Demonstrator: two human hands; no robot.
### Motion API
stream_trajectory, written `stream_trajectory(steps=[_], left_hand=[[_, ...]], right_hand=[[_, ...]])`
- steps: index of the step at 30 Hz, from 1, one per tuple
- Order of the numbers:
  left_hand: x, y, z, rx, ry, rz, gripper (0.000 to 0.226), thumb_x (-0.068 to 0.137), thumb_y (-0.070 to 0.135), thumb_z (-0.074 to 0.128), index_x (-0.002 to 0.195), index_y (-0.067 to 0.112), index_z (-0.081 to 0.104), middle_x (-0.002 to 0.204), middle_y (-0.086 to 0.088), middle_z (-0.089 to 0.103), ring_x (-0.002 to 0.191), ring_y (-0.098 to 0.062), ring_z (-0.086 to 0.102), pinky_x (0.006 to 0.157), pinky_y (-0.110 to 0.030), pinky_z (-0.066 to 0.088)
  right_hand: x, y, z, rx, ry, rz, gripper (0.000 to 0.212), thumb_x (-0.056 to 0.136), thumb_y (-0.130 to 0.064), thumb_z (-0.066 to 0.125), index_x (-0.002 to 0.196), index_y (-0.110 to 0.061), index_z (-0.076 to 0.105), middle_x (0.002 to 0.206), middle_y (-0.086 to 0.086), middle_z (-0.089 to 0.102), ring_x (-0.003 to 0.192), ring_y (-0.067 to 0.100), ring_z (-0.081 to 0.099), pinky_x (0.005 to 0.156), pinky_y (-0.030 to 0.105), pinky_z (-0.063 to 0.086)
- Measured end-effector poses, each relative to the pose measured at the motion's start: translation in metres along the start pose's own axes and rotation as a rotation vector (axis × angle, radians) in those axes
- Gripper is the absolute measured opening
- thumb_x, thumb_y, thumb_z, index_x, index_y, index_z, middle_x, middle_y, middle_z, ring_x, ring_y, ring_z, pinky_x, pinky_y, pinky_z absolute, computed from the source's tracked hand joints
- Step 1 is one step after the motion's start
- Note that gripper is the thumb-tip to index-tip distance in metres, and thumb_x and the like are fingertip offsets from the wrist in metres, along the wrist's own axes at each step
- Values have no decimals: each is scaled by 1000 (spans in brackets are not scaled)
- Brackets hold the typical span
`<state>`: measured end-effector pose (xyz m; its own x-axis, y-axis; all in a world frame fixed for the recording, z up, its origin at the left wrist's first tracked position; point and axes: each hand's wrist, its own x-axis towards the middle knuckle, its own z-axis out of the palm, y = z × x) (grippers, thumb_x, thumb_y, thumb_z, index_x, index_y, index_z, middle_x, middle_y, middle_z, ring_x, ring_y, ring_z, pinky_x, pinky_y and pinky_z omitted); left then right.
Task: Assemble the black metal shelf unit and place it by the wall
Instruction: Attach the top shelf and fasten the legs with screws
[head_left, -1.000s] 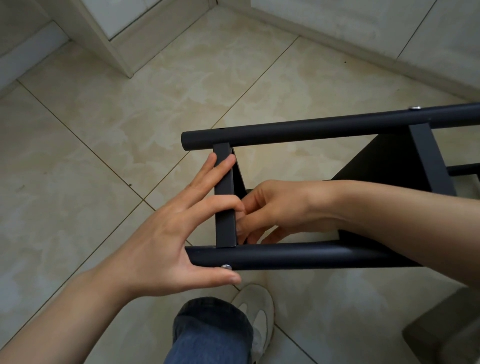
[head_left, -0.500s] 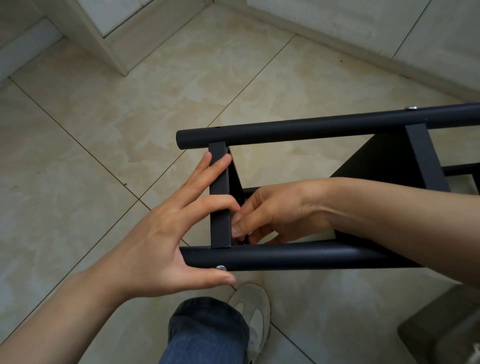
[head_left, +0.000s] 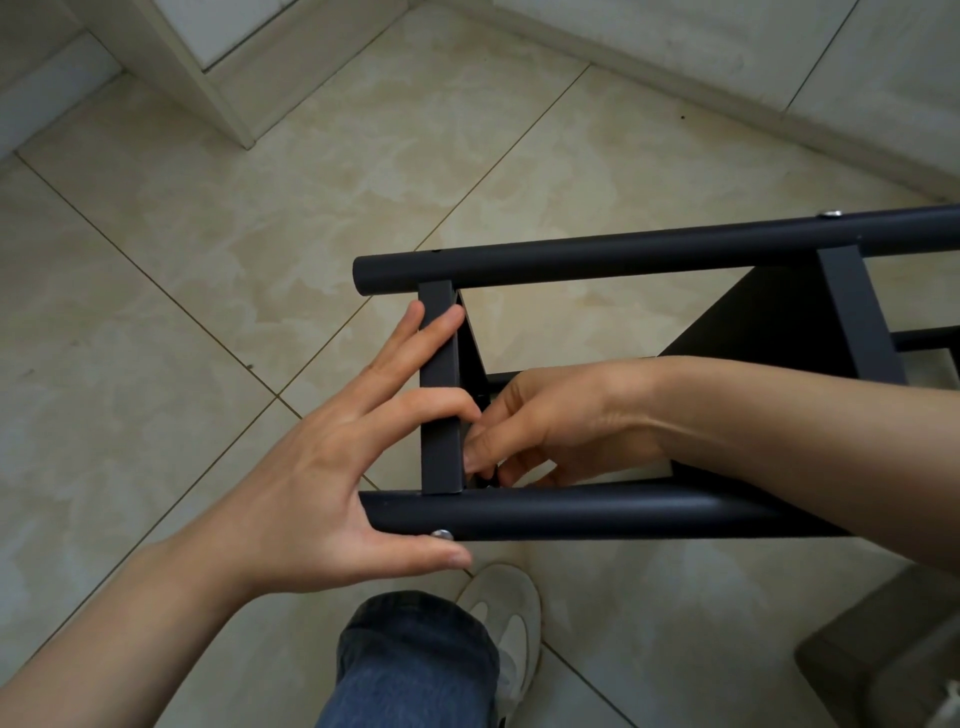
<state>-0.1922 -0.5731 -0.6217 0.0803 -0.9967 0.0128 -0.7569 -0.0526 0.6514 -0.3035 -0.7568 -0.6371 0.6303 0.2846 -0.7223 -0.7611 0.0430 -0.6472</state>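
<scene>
The black metal shelf unit lies on its side above the tiled floor, with a far tube (head_left: 623, 254) and a near tube (head_left: 597, 512) joined by a flat crossbar (head_left: 440, 457). A black shelf panel (head_left: 769, 317) sits further right. My left hand (head_left: 322, 467) lays its fingers on the crossbar, and its thumb runs under the near tube at a silver screw head (head_left: 441, 533). My right hand (head_left: 561, 415) reaches in between the tubes. Its fingertips pinch something small and dark behind the crossbar's lower end; what it is stays hidden.
Another silver screw (head_left: 829, 213) shows on the far tube. My jeans leg (head_left: 410, 665) and white shoe (head_left: 511, 603) are just below the frame. A wall skirting (head_left: 727, 93) runs across the back, a door frame corner (head_left: 208, 88) stands back left, a grey box (head_left: 883, 649) bottom right.
My right hand's fingertips have worked slightly lower, toward the joint of crossbar and near tube. My left hand keeps its place on the frame.
</scene>
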Motion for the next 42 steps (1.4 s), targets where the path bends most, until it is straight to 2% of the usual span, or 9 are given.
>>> stream_trajectory(steps=[3,9,13,18,21,26,32,37,42], left_hand=[[0,-1,0,-8,-2,0,64,71,61,75,125,35,52,169,12,9,157,-16,2,118,-12,18],[0,-1,0,-17,-2,3,63,72,60,75,124,34,52,169,12,9,156,-15,1,120,-17,18],[-1,0,0,-12,1,0,63,72,61,74,125,35,52,169,12,9,156,-15,2,119,-26,21],[-1,2,-1,-9,-5,-8,63,72,60,74,125,35,51,169,12,9,156,-15,1,115,-31,25],[0,2,-1,-19,-6,-11,62,72,59,74,124,35,52,169,13,9,156,-15,1,114,-32,25],[-1,1,-1,-19,-10,-13,62,71,61,74,124,37,51,169,14,8,156,-15,0,118,-17,20],[0,1,-1,-22,-10,-10,63,72,61,74,125,36,51,169,13,8,156,-16,0,114,-31,25],[0,0,0,-26,-14,-10,63,72,61,74,125,36,51,169,12,9,156,-15,0,119,-15,17],[-1,0,0,-31,-8,-9,63,72,61,74,126,36,51,169,12,9,156,-15,0,120,-17,17]], right_hand=[[0,0,1,3,18,-38,24,89,-23,68,66,-25,76,80,-3,65,83,15,54,89,35,46],[-2,-2,2,-20,12,-90,29,92,-18,66,67,-26,76,91,4,66,89,19,54,88,35,46],[0,-1,3,-25,31,-60,26,91,-23,67,66,-24,75,81,1,62,83,17,53,84,34,46],[1,-1,4,-60,53,-33,17,91,-26,66,81,-14,74,87,5,63,85,18,55,84,32,46],[1,-2,4,-53,45,-46,22,91,-25,67,71,-21,74,82,2,63,82,16,55,82,32,46],[2,-1,4,-49,46,-48,19,92,-22,66,73,-17,71,76,0,61,76,14,53,80,32,45],[3,-2,7,-57,20,-49,15,94,-22,63,82,-14,68,78,2,60,73,13,52,81,33,43],[2,-1,5,-10,12,-85,38,93,-16,62,57,-23,71,71,-1,61,69,12,53,77,31,44],[1,-3,2,-50,24,-72,37,91,-17,65,55,-24,72,68,-2,61,71,13,54,77,32,44]])
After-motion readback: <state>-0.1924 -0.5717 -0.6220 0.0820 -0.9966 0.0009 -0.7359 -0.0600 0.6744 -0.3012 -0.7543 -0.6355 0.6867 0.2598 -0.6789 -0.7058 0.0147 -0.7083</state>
